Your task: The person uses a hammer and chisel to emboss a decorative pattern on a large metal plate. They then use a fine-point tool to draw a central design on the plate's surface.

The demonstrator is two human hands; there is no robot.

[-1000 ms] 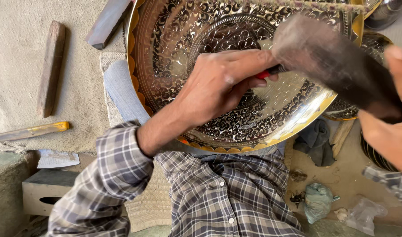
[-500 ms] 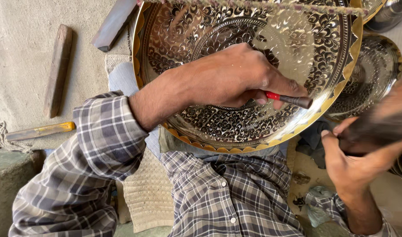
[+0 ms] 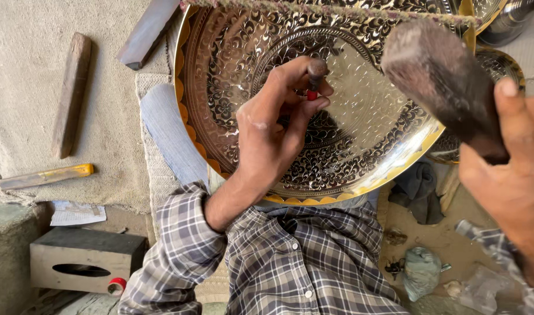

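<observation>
Over our lap, on the engraved brass tray [image 3: 360,134], our left hand [image 3: 273,140] fingers pinch the punch [image 3: 315,76] while our right hand [image 3: 512,175] grips the hammer [image 3: 442,81], so a glancing blow could smash fingertips or scar the pattern.

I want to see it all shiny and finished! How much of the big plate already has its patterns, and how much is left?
Most looks done: the big round metal plate shows curly patterns over its wide outer band and a ring further in. In hand now: the left hand holds a small punch on the plate, and the right hand lifts a hammer. Left: the smooth, plain patch near the middle, probably.
</observation>
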